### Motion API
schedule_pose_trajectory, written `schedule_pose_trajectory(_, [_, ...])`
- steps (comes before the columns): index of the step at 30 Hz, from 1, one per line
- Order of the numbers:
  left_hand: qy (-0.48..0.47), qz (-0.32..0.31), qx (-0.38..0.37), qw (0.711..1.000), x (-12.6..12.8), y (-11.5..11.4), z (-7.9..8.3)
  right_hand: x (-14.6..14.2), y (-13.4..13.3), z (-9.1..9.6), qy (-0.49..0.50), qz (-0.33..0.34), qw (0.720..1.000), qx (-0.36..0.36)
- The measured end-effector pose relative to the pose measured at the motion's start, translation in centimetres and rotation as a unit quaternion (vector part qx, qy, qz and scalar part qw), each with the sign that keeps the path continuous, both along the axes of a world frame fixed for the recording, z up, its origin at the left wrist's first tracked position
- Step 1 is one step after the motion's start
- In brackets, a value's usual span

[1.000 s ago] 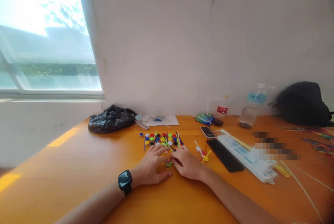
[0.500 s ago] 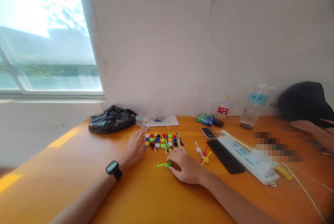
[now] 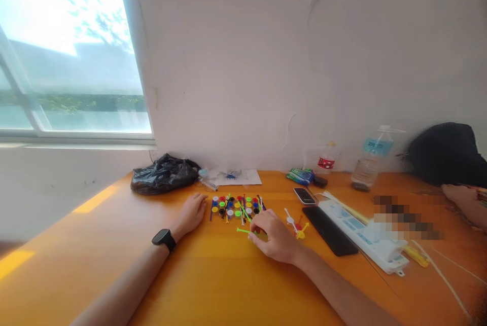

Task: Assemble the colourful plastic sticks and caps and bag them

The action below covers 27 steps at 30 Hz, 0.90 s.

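Note:
My right hand (image 3: 277, 236) has thumb and fingers closed on a bright green arrow-shaped plastic spinner (image 3: 243, 230), whose tail pokes out to the left. Part of it is hidden behind the fingers. My left hand (image 3: 192, 213), with a black watch on its wrist, lies on the table with its fingers loosely stretched. Just beside it sit rows of coloured round discs (image 3: 238, 205) with thin plastic arrows (image 3: 244, 209) lying across and among them. To the right of my right hand is a small cluster of arrow spinners in white, red and yellow (image 3: 300, 233).
A black plastic bag (image 3: 163, 174) and a paper sheet (image 3: 243, 176) lie near the wall. On the right are a phone (image 3: 330, 230), a white power strip (image 3: 357, 234), a small white device (image 3: 304, 195) and a bottle (image 3: 370, 164). Another person's hand (image 3: 458, 196) shows at far right.
My right hand has shifted slightly to the right with the green spinner. My left hand has drawn back a little to the left, away from the discs. The other person's hand moved right.

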State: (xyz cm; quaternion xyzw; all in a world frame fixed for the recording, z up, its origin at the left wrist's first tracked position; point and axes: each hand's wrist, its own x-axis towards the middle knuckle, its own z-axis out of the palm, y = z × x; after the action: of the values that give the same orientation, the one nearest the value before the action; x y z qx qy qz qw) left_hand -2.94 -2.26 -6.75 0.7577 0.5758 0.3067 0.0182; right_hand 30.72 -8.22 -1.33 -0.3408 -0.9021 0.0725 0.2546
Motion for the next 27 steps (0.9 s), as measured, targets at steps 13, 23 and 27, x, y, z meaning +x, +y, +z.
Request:
schedule_pose_trajectory(13, [-0.028, 0.024, -0.030, 0.999, 1.5, -1.3, 1.5, 4.1, 3.9, -0.5, -0.155, -0.331, 0.928, 0.078])
schedule_pose_trajectory(23, [-0.010, 0.003, -0.033, 0.999, 0.9, -1.2, 0.9, 2.8, 3.3, -0.8, -0.117, -0.286, 0.949, 0.072])
schedule_pose_trajectory(27, [-0.012, 0.010, -0.027, 1.000, 0.8, -1.3, 0.9, 2.5, 3.1, -0.9, -0.111, -0.273, 0.954, 0.060])
